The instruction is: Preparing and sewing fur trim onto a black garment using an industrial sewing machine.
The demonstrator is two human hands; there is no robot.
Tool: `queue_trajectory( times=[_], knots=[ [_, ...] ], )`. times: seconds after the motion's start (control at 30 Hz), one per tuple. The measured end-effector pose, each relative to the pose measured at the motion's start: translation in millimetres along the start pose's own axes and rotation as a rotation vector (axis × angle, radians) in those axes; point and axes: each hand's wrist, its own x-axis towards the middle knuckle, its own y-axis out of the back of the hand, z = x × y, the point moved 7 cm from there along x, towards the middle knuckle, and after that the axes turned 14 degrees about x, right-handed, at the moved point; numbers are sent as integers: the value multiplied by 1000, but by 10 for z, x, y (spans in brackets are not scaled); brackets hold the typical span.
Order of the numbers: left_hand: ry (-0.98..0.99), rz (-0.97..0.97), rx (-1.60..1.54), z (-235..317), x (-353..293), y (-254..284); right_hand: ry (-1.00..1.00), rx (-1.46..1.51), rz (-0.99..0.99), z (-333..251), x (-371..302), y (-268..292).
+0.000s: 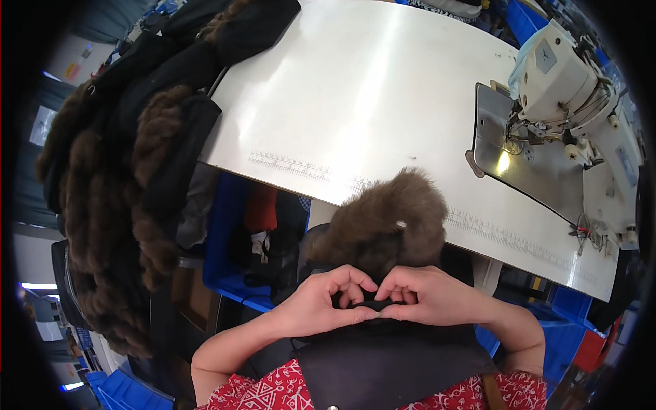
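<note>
Close to my body, my left hand and my right hand meet with thumb tips nearly touching. Both sets of fingers are curled and pinch the black fabric of a garment between them. Brown fur trim belonging to this piece rises just beyond my hands and rests over the front edge of the white table. A small pale spot shows on the fur. The lower part of the black fabric blends into my dark apron, so its outline is hard to make out.
A sewing machine stands at the table's right, with small scissors by its base. Black garments with brown fur hang in a heap at the left. Under the table edge sits a blue bin holding cloth, including a red piece.
</note>
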Motion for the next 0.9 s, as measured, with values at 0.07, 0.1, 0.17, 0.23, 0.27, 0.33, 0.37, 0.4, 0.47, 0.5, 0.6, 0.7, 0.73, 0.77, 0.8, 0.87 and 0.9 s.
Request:
queue_trajectory(
  times=[0.07, 0.1, 0.17, 0.23, 0.27, 0.33, 0.37, 0.4, 0.47, 0.5, 0.6, 0.7, 0.73, 0.77, 0.8, 0.87, 0.9],
  knots=[
    [-13, -9, 80, 18, 3, 36, 9, 53, -16, 5, -4, 26],
    [-28, -17, 160, 32, 3, 42, 8, 56, -17, 43, -9, 34],
    [-80, 19, 230, 121, -11, 87, 105, 94, -28, 61, -13, 50],
    [-131, 48, 324, 174, -29, 112, 98, 78, -40, 48, -12, 78],
    [-128, 46, 325, 183, -34, 105, 91, 59, -53, 45, -10, 81],
    [-127, 40, 315, 199, -29, 80, 106, 40, -42, 27, -2, 77],
    [-129, 35, 313, 206, -30, 72, 120, 19, -31, 16, 0, 73],
    [-141, 37, 324, 219, -40, 69, 117, 20, -27, 53, 11, 45],
    [-156, 36, 336, 226, -53, 35, 361, -32, 154, 23, -13, 75],
    [-149, 100, 352, 212, -64, 40, 359, -32, 158, 79, -12, 53],
    [-338, 307, 447, 166, -130, 19, 654, -217, 223, -58, -111, 21],
    [-635, 538, 655, 312, -274, 10, 439, -135, 103, 27, -38, 30],
    [-677, 572, 714, 321, -312, -13, 444, -138, 102, 2, -31, 22],
    [-718, 607, 774, 336, -347, -30, 476, -138, 98, -47, -23, 1],
    [-694, 608, 782, 325, -344, -13, 507, -139, 94, -93, -20, -16],
    [-629, 609, 756, 322, -323, -4, 594, -326, 156, -134, -53, -30],
    [-556, 608, 729, 308, -312, 8, 676, -508, 213, -174, -91, -58]
  ],
)
